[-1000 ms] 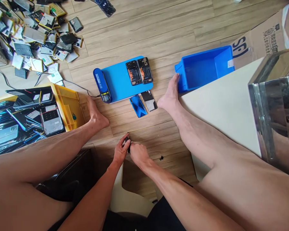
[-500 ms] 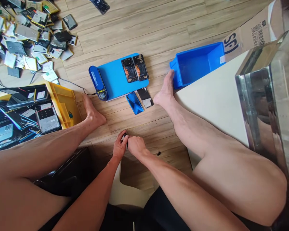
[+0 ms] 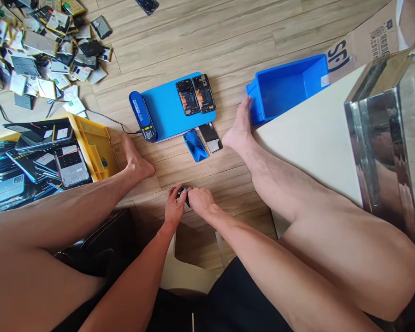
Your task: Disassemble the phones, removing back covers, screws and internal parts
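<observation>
Wood-plank floor [image 3: 228,37] down here. My left hand [image 3: 174,203] is clamped on a dark device [image 3: 187,199] between my legs, right hand [image 3: 201,201] curled against it, grip hidden. Long axis looks roughly away from me, far end leaning left. Blue mat [image 3: 164,113] lies beyond.

Pale brown wood-grain plank flooring [image 3: 224,41] spreads under soft light, shadowed towards the bottom. A flat cream-coloured panel [image 3: 307,133] fills the right, near a printed brown cardboard box [image 3: 359,46]; black, leather-like material [image 3: 117,240] with pale stitching shows lower left.
</observation>
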A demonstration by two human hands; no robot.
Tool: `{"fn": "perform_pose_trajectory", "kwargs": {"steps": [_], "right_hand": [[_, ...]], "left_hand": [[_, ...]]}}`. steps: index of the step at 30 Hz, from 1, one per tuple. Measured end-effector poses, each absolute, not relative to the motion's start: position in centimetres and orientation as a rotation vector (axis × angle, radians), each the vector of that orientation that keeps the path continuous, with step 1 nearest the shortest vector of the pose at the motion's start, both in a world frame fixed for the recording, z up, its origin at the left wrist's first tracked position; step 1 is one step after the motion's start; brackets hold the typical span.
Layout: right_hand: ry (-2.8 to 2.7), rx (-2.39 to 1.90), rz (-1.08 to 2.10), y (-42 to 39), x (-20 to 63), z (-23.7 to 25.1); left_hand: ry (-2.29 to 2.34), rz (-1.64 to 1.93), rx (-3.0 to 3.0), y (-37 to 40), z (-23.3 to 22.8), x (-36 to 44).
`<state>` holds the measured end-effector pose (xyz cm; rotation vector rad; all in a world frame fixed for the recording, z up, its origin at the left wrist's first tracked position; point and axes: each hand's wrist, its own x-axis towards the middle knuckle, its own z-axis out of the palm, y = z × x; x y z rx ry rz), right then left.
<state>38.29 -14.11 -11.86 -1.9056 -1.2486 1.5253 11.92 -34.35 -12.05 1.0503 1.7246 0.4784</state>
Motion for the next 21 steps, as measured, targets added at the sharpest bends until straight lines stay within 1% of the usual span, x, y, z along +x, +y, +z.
{"fn": "perform_pose_trajectory", "kwargs": {"steps": [2,5,10,15,21], "right_hand": [[-1.138,-1.874,1.453,-11.5,39.7,-12.8],[-0.999,-1.821,1.389,-9.8,40.8,-14.5],[-0.852,-1.781,1.368,-10.4,41.4,-16.8],[-0.790,-1.799,1.392,-11.1,42.2,-17.6],[-0.671,-1.790,1.425,-9.8,42.4,-18.9]], "left_hand": [[1.738,0.466,1.067,-34.4,-11.9,11.7],[1.759,0.450,1.086,-34.6,-11.8,11.3],[1.786,0.425,1.106,-34.7,-11.8,11.2],[1.808,0.395,1.100,-34.9,-11.6,10.9],[1.873,0.360,1.027,-36.7,-11.8,8.9]]}}
